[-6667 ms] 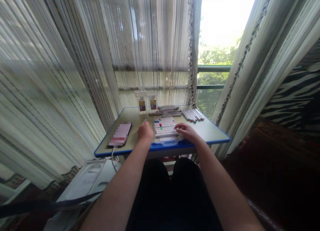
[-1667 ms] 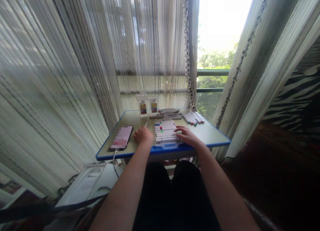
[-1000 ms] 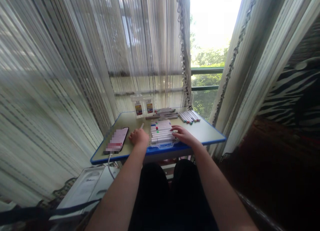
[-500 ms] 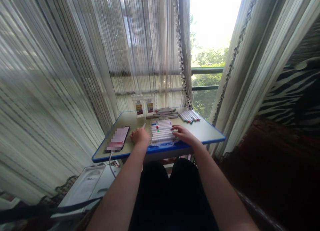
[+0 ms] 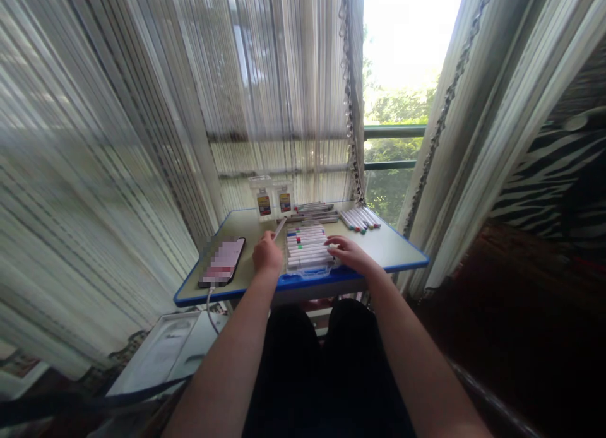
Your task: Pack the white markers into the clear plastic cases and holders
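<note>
Left hand (image 5: 267, 254), marker (image 5: 279, 226) beside tray (image 5: 310, 271) edge.

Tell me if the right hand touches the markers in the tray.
Touching. Head view shows the right hand resting fingers-down on the markers in the tray.

Phone (image 5: 222, 262) left of marker tray (image 5: 310, 271), bottles (image 5: 264, 201) behind.

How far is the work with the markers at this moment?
Done: many markers lie in rows in the clear tray. In hand: the left hand grips one marker beside the tray; the right hand rests on the rows. Remaining: loose markers lie far back on the table.
</note>
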`<state>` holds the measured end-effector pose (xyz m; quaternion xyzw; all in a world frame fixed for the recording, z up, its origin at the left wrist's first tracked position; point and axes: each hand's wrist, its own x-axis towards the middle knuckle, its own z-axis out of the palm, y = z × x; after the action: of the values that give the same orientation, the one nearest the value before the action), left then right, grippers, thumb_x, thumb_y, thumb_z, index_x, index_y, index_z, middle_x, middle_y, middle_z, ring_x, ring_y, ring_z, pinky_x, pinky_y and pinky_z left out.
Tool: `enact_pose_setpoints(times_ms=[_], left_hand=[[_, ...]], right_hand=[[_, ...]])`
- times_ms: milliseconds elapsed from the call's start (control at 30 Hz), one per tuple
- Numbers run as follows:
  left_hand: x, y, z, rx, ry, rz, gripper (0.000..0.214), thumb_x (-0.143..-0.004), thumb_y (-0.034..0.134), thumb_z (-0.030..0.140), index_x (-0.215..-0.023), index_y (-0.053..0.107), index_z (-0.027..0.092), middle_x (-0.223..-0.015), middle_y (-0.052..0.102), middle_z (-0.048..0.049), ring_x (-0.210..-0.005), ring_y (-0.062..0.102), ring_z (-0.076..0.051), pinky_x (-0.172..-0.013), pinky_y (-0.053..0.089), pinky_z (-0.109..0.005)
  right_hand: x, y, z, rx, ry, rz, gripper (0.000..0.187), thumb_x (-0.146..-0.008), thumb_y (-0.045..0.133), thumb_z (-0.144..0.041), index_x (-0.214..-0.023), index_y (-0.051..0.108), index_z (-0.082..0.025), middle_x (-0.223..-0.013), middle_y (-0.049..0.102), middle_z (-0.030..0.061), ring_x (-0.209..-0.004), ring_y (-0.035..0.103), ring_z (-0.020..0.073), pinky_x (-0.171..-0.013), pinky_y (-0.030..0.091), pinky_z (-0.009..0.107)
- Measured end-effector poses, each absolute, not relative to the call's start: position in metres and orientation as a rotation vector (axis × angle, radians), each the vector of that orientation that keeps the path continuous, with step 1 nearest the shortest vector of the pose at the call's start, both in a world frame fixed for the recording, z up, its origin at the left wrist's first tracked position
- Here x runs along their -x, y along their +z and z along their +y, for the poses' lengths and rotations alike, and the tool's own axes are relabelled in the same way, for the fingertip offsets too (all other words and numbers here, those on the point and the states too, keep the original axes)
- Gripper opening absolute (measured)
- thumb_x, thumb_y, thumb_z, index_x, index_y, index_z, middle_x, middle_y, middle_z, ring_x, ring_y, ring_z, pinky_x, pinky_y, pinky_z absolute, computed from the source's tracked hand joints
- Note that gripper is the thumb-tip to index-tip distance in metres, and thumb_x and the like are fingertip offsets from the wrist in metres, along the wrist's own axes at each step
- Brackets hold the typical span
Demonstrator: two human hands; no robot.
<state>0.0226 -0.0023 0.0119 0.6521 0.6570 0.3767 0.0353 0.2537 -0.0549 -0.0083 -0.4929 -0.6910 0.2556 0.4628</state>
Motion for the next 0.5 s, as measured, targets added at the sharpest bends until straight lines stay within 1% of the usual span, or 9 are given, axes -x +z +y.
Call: enact_pose_setpoints(times_ms=[100,233,300,400,433,500], left_hand=[[-0.024,0.011,0.0,-2.023,1.263,1.853,0.032,-0.086,0.04,0.012,-0.111,0.059,0.017,-0.109,0.068,-0.0115,-0.1,0.064,-0.023,-0.086,0.047,-0.033],[-0.027,0.005,0.006,-2.152,1.272,1.449,0.032,-0.085,0.045,0.013,-0.113,0.059,0.017,-0.11,0.069,-0.0082,-0.104,0.063,-0.018,-0.092,0.048,-0.029],[-0.027,0.002,0.008,-2.216,1.229,1.263,0.03,-0.083,0.048,0.014,-0.11,0.062,0.017,-0.109,0.069,-0.0074,-0.101,0.064,-0.017,-0.091,0.05,-0.029],[-0.027,-0.001,0.008,-2.251,1.135,1.122,0.025,-0.078,0.053,0.014,-0.097,0.068,0.017,-0.104,0.071,-0.0064,-0.095,0.066,-0.017,-0.089,0.052,-0.03],[-0.027,-0.001,0.007,-2.256,1.119,1.104,0.024,-0.076,0.054,0.014,-0.094,0.07,0.018,-0.103,0.071,-0.0059,-0.095,0.067,-0.017,-0.09,0.052,-0.03],[-0.027,-0.001,0.006,-2.256,1.117,1.092,0.023,-0.074,0.056,0.014,-0.09,0.071,0.018,-0.101,0.072,-0.0049,-0.097,0.066,-0.018,-0.092,0.051,-0.031]], right_hand=[[-0.254,-0.008,-0.055,1.215,0.619,-1.697,0.02,-0.079,0.058,-0.03,-0.095,0.068,-0.021,-0.121,0.058,0.008,-0.115,0.054,0.0227,-0.097,0.044,0.038],[-0.254,-0.01,-0.053,1.221,0.62,-1.685,0.02,-0.079,0.059,-0.031,-0.094,0.067,-0.021,-0.122,0.058,0.0088,-0.116,0.054,0.023,-0.096,0.044,0.038],[-0.255,-0.011,-0.052,1.236,0.635,-1.652,0.027,-0.078,0.06,-0.032,-0.102,0.064,-0.021,-0.123,0.058,0.0091,-0.115,0.054,0.0227,-0.095,0.045,0.038],[-0.255,-0.013,-0.051,1.226,0.642,-1.605,0.047,-0.076,0.063,-0.033,-0.122,0.054,-0.023,-0.128,0.057,0.0092,-0.113,0.055,0.0219,-0.094,0.045,0.038],[-0.255,-0.012,-0.052,1.217,0.635,-1.607,0.052,-0.076,0.064,-0.033,-0.125,0.051,-0.023,-0.128,0.056,0.0093,-0.112,0.055,0.0217,-0.094,0.045,0.039],[-0.255,-0.012,-0.052,1.215,0.61,-1.637,0.051,-0.076,0.064,-0.033,-0.124,0.053,-0.023,-0.126,0.059,0.0085,-0.111,0.056,0.0212,-0.095,0.044,0.039]])
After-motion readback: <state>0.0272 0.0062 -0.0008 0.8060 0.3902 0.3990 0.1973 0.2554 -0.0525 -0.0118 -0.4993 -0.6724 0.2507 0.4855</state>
